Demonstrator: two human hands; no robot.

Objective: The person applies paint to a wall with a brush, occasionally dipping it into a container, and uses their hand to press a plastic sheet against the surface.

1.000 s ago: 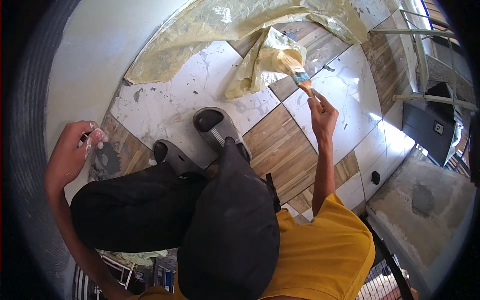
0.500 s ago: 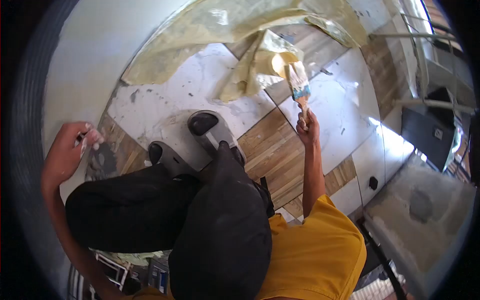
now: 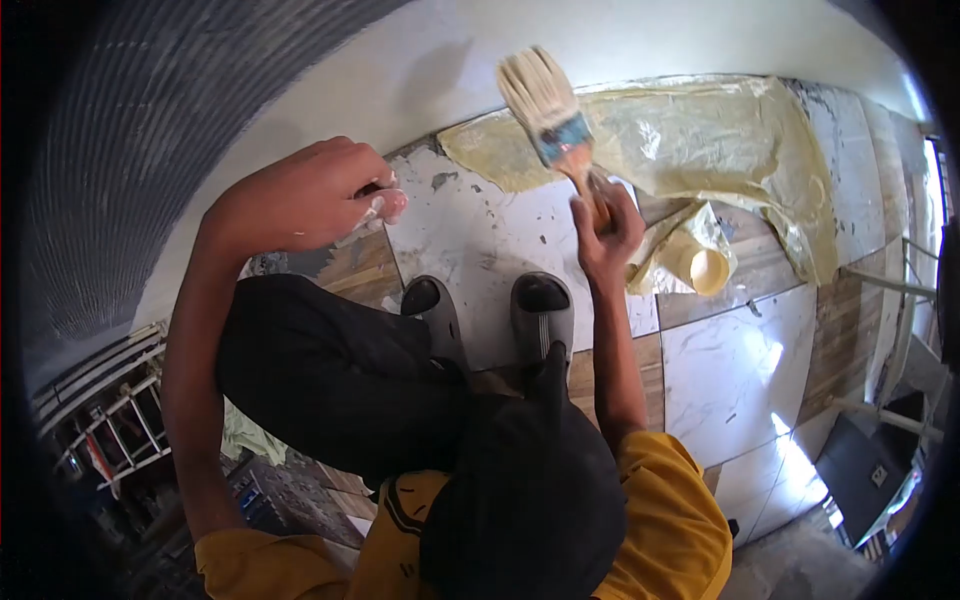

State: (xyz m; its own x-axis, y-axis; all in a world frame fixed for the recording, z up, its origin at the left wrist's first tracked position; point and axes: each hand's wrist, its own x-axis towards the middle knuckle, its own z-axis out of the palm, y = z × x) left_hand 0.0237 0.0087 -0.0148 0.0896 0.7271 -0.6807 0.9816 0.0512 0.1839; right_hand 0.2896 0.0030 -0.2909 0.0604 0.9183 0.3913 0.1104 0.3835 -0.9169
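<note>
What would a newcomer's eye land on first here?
The broad paintbrush, held in the right hand near top centre, bristles toward the picture's top. Then the yellowish sheet on the floor at upper right, and the whitened fingertips of the left hand, left of the paintbrush.

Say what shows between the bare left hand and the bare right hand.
Head view: white marbled floor tile with grey marks, seen beyond the gap between left hand and right hand.

The right grip point(image 3: 612, 224) hides part of the brush handle point(image 3: 577, 175), and the left grip's point(image 3: 332, 195) palm is hidden.
</note>
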